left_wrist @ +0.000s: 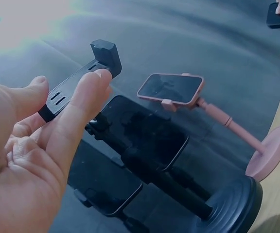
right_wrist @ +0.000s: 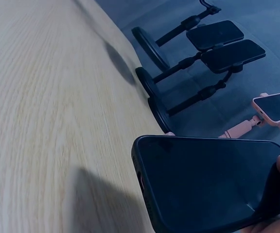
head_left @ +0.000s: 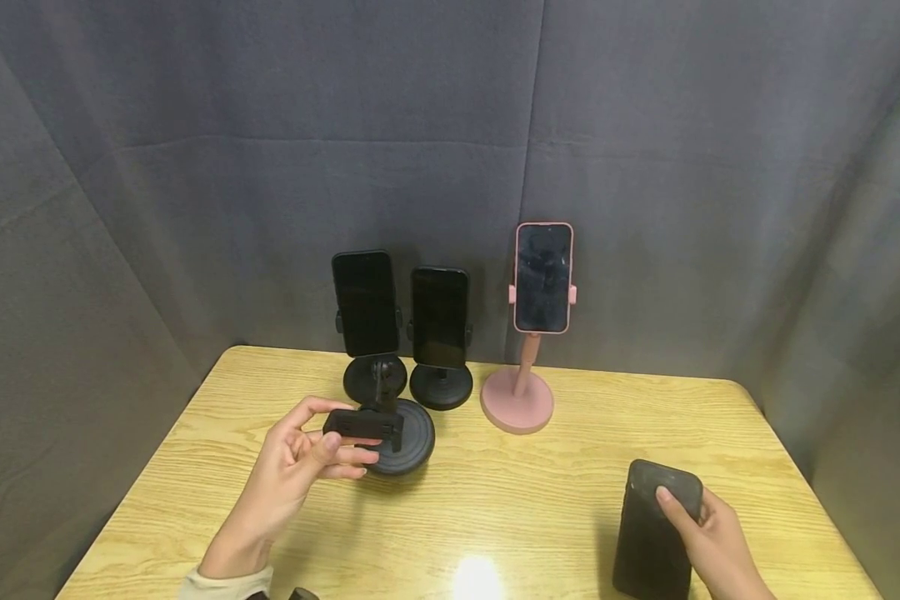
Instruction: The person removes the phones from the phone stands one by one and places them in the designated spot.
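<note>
My left hand [head_left: 292, 467] pinches the black clamp [left_wrist: 74, 85] of a phone stand between thumb and fingers. This clamp has no phone in it. The stand's round black base [head_left: 412, 437] looks raised, as its shadow lies apart from it in the right wrist view. On the right, my right hand [head_left: 716, 542] grips a black phone [head_left: 656, 533] by one end, thumb on its screen. That phone [right_wrist: 213, 179] is held above the table, screen up. Most of the right hand is cut off in the right wrist view.
Behind the held stand are two black stands bearing black phones, one left [head_left: 365, 304] and one right [head_left: 440, 317]. A pink stand [head_left: 517, 404] holds a pink-cased phone [head_left: 543, 279]. All rest on a wooden table [head_left: 510, 500] before a grey curtain [head_left: 682, 208].
</note>
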Tool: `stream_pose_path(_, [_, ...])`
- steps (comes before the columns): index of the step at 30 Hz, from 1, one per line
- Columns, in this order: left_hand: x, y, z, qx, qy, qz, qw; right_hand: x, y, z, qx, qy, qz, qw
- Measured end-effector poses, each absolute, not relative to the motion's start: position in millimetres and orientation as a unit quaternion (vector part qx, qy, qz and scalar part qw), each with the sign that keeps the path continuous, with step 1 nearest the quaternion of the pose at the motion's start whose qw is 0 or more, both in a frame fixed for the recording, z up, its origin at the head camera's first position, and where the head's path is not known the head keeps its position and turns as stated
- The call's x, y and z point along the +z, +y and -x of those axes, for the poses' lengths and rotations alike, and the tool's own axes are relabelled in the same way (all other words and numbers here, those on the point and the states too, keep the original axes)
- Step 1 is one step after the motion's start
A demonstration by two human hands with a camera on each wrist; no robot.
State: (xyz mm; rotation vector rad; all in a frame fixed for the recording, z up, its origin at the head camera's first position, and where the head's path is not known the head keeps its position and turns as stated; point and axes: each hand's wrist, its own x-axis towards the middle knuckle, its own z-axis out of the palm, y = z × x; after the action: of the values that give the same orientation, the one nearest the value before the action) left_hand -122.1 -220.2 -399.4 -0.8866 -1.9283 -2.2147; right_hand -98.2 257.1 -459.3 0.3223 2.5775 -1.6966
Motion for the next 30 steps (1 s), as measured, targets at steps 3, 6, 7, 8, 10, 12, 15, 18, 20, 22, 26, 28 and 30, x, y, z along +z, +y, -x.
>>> stream_pose_path(3, [-398.3,-226.6,121.7,-0.721,-0.632,0.279,0.040,-460.5,260.9,97.4,-0.547,0.830,-0.110,0.020])
stream_pose_path(6, [-396.6,-233.0,121.2,-0.721,-0.638,0.267,0.044,-461.1,265.6,96.8,-0.543,0.831,-0.113,0.023])
stream_pose_path(7, [-396.0,-234.9,120.9,-0.722,-0.639,0.261,0.044,-460.9,267.4,96.6,-0.542,0.832,-0.114,0.025])
stream_pose_path(8, [-395.6,-236.8,120.7,-0.722,-0.639,0.260,0.047,-461.5,269.6,96.8,-0.542,0.833,-0.111,0.026])
stream_pose_path(10, [-395.2,-240.2,120.7,-0.723,-0.638,0.260,0.051,-461.5,273.3,97.0,-0.535,0.837,-0.112,0.029])
stream_pose_path(12, [-395.5,-243.2,120.5,-0.725,-0.634,0.264,0.053,-461.5,276.6,97.6,-0.538,0.834,-0.117,0.031])
stream_pose_path(15, [-396.2,-247.3,120.0,-0.732,-0.624,0.268,0.051,-461.6,281.1,97.9,-0.545,0.828,-0.125,0.037])
stream_pose_path(18, [-396.5,-251.3,120.3,-0.738,-0.617,0.267,0.050,-462.0,285.0,98.1,-0.553,0.822,-0.130,0.041])
stream_pose_path(20, [-396.4,-254.2,121.2,-0.740,-0.615,0.268,0.051,-462.3,287.2,97.6,-0.555,0.821,-0.131,0.043])
stream_pose_path(22, [-396.0,-257.1,122.4,-0.738,-0.617,0.268,0.052,-462.6,288.8,97.2,-0.555,0.821,-0.129,0.039])
stream_pose_path(26, [-394.2,-263.9,124.4,-0.736,-0.621,0.263,0.051,-463.1,292.6,95.2,-0.552,0.822,-0.132,0.042])
stream_pose_path(28, [-393.3,-267.6,124.5,-0.736,-0.622,0.262,0.053,-463.5,295.0,93.8,-0.550,0.823,-0.135,0.049])
stream_pose_path(30, [-392.7,-271.2,124.2,-0.736,-0.621,0.263,0.056,-464.2,297.6,92.6,-0.547,0.824,-0.136,0.059])
